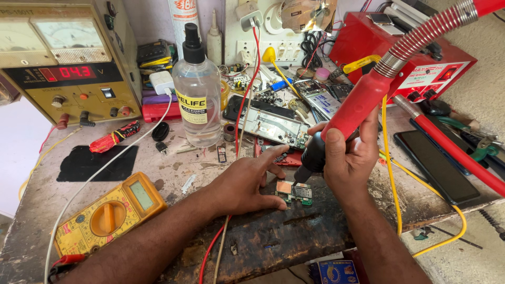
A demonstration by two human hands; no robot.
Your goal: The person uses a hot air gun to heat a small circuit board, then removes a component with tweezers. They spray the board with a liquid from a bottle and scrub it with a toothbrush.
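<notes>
Small green circuit board [294, 193]: centre of frame, on the worn dark bench [273, 236]. Left hand [247, 184]: open, fingers flat, steadying the board. Right hand [347, 158]: closed around red hot-air wand with black nozzle [336, 131], tip just above the board. Yellow multimeter [108, 213]: lower left.

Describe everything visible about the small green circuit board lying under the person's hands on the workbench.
The small green circuit board lies flat on a dark, scorched patch of the worn wooden workbench. It carries a coppery square shield and silvery metal cans, with green edges showing. The left hand pins its left side with fingertips. The right hand grips a red hot-air handpiece with a black nozzle, tip aimed just above the board.
</notes>
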